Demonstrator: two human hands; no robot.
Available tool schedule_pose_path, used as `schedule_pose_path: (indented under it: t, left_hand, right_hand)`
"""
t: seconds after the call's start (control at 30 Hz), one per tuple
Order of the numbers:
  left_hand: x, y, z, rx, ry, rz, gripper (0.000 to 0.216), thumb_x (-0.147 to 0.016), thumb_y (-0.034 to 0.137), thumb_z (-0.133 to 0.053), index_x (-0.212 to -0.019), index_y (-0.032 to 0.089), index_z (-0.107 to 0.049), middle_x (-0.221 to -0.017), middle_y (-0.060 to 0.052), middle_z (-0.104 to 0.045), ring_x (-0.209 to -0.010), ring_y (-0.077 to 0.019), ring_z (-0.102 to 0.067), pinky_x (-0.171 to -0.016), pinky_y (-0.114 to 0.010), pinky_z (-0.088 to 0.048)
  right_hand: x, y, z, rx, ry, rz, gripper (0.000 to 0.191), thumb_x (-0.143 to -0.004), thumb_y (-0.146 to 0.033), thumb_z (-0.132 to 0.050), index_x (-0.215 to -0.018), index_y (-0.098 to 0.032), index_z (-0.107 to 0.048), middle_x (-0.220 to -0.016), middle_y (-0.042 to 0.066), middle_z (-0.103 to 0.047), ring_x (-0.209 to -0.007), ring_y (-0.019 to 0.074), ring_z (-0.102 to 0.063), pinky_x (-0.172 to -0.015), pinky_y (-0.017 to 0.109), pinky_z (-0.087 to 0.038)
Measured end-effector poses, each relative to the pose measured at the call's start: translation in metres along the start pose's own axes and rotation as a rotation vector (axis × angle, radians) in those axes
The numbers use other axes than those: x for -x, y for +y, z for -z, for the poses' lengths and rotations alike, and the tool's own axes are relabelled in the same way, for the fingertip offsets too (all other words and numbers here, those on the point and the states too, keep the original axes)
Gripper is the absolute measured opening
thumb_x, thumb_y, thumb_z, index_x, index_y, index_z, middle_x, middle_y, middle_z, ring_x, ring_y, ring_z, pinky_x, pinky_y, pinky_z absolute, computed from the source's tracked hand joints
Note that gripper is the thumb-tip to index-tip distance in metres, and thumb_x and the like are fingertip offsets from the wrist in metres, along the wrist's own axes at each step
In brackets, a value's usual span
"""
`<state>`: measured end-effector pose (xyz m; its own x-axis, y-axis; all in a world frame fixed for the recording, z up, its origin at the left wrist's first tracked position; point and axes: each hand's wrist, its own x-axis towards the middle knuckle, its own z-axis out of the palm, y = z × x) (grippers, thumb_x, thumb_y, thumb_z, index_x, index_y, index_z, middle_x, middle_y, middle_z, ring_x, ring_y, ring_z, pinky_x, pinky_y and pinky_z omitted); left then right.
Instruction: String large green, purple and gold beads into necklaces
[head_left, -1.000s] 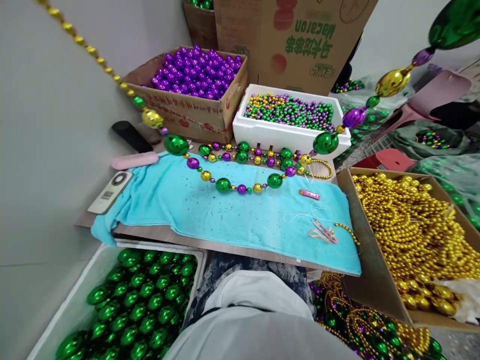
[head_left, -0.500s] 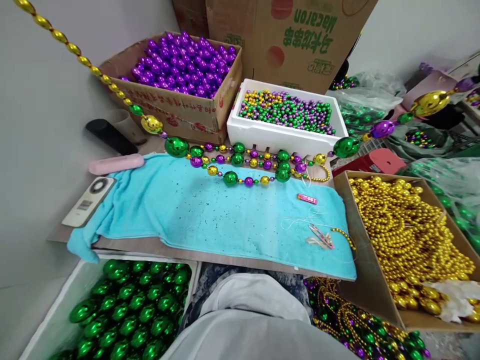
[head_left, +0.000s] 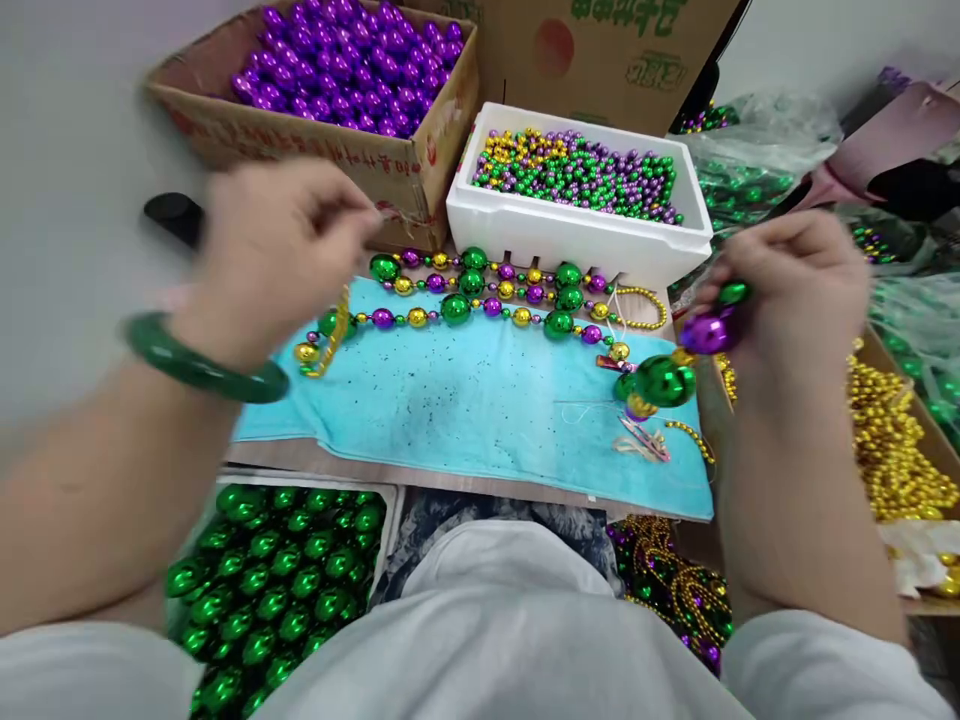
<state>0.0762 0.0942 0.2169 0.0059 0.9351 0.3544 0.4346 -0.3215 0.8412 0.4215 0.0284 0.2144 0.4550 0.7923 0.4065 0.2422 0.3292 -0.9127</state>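
A long strand of shiny green, purple and gold beads lies in a row across the turquoise towel. My left hand, blurred and wearing a green bangle, is raised over the towel's left end. Its fingers are closed, and the strand's gold beads hang just below them. On the right, my right hand grips the other part of the strand by small green and purple beads, with a big green bead dangling under it. Two similar bead rows lie behind, ending near a gold bead loop.
Behind the towel stand a carton of purple beads and a white foam box of small mixed beads. Gold beads fill a carton at right. Green beads sit in a bin at lower left. Pink-handled snips lie on the towel.
Both hands have come into view. The strand, stretched up and out to both sides before, has come down onto the towel, its ends now at my hands. The view has tilted down slightly.
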Motion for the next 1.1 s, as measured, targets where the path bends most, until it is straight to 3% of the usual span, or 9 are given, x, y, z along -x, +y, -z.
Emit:
schedule_pose_path:
  t: [0.07,0.13,0.27,0.33,0.43,0.57,0.7,0.83,1.1]
  left_hand:
    - [0.016,-0.020,-0.036,-0.133,-0.058,-0.075,0.009,-0.079,0.019,-0.069,-0.082,0.011,-0.072,-0.061,0.003,-0.057,-0.073,-0.0138,-0.058,-0.090,-0.034,-0.045]
    - [0.034,-0.042,-0.072,-0.065,-0.118,-0.020,0.005,-0.079,0.017,-0.066,-0.078,0.014,-0.070,-0.057,0.003,-0.057,-0.062,-0.0120,-0.055,-0.072,-0.027,-0.048]
    - [0.064,-0.072,-0.121,0.147,-0.221,0.244,0.009,-0.080,0.021,-0.060,-0.075,0.016,-0.065,-0.053,0.003,-0.055,-0.048,-0.0094,-0.050,-0.049,-0.022,-0.042]
    - [0.076,-0.077,-0.132,0.267,-0.273,0.376,0.010,-0.079,0.023,-0.060,-0.074,0.015,-0.063,-0.052,0.003,-0.054,-0.044,-0.0084,-0.049,-0.046,-0.021,-0.042]
    - [0.087,-0.077,-0.137,0.406,-0.344,0.460,0.012,-0.077,0.026,-0.063,-0.076,0.015,-0.064,-0.053,0.003,-0.055,-0.045,-0.0080,-0.048,-0.045,-0.021,-0.042]
    - [0.093,-0.072,-0.131,0.438,-0.442,0.451,0.016,-0.074,0.030,-0.065,-0.077,0.015,-0.066,-0.053,0.003,-0.055,-0.045,-0.0075,-0.047,-0.044,-0.020,-0.040]
    - [0.092,-0.068,-0.123,0.408,-0.505,0.424,0.017,-0.074,0.031,-0.065,-0.077,0.015,-0.067,-0.056,0.002,-0.057,-0.047,-0.0078,-0.049,-0.046,-0.021,-0.041]
    - [0.090,-0.071,-0.121,0.377,-0.525,0.418,0.018,-0.075,0.032,-0.063,-0.077,0.015,-0.067,-0.056,0.001,-0.058,-0.047,-0.0081,-0.049,-0.047,-0.021,-0.042]
    - [0.100,-0.092,-0.127,0.223,-0.562,0.284,0.021,-0.078,0.035,-0.061,-0.076,0.017,-0.070,-0.055,0.002,-0.058,-0.050,-0.0097,-0.050,-0.050,-0.022,-0.040]
  right_hand:
    - [0.029,0.018,-0.019,-0.083,-0.083,-0.093,0.017,-0.076,-0.007,-0.063,-0.069,-0.020,-0.055,-0.053,-0.004,-0.055,-0.039,0.0089,-0.051,-0.041,0.026,-0.041]
    - [0.057,0.035,-0.034,-0.144,-0.189,-0.214,0.012,-0.076,-0.013,-0.066,-0.071,-0.020,-0.057,-0.054,-0.004,-0.056,-0.041,0.0095,-0.052,-0.040,0.025,-0.042]
    - [0.106,0.062,-0.056,-0.238,-0.420,-0.390,0.015,-0.073,-0.023,-0.073,-0.068,-0.020,-0.059,-0.057,-0.004,-0.057,-0.042,0.0084,-0.052,-0.039,0.023,-0.043]
    - [0.122,0.071,-0.065,-0.290,-0.494,-0.423,0.017,-0.071,-0.028,-0.076,-0.068,-0.019,-0.062,-0.078,0.000,-0.066,-0.045,0.0068,-0.053,-0.040,0.024,-0.045]
    - [0.131,0.082,-0.076,-0.339,-0.499,-0.405,0.019,-0.070,-0.033,-0.077,-0.068,-0.018,-0.065,-0.120,0.007,-0.062,-0.061,0.0103,-0.061,-0.042,0.025,-0.050]
    - [0.125,0.092,-0.085,-0.351,-0.513,-0.401,0.019,-0.070,-0.034,-0.078,-0.067,-0.019,-0.066,-0.137,0.008,-0.053,-0.077,0.0171,-0.064,-0.042,0.027,-0.052]
    - [0.121,0.101,-0.090,-0.328,-0.513,-0.452,0.020,-0.066,-0.034,-0.079,-0.065,-0.019,-0.066,-0.105,0.007,-0.066,-0.075,0.0163,-0.062,-0.051,0.030,-0.056]
    - [0.122,0.107,-0.094,-0.270,-0.435,-0.431,0.013,-0.065,-0.028,-0.077,-0.064,-0.019,-0.067,-0.074,0.000,-0.064,-0.065,0.0128,-0.059,-0.062,0.030,-0.053]
    - [0.127,0.117,-0.104,-0.027,-0.160,-0.421,0.012,-0.065,-0.031,-0.072,-0.067,-0.019,-0.069,-0.066,0.001,-0.067,-0.065,0.0155,-0.059,-0.065,0.030,-0.049]
